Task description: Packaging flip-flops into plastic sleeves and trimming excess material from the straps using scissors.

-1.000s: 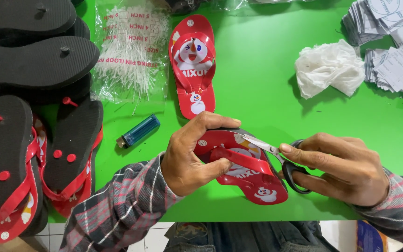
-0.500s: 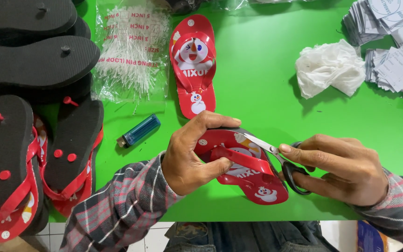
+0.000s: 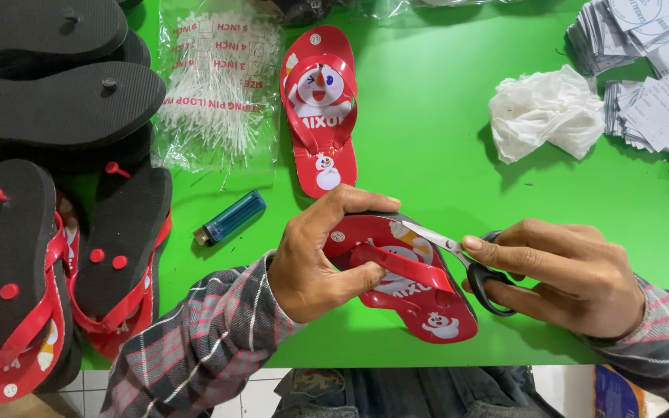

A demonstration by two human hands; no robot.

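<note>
On the green table (image 3: 443, 155), the left hand (image 3: 315, 259) has its fingers curled tight around the toe end of a red flip-flop (image 3: 416, 298), near the table's front edge. Right hand (image 3: 574, 275) fingers are closed through the black handles of scissors (image 3: 458, 259), blades touching the flip-flop's top edge. A blue lighter (image 3: 231, 217) lies just left.

Bare green table (image 3: 443, 155) between second sandal (image 3: 320, 108) and crumpled cloth (image 3: 543, 112)

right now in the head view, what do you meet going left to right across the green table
pile of black-soled sandals → blue lighter → left hand → red sandal it holds → scissors → right hand → stacks of paper tags
</note>
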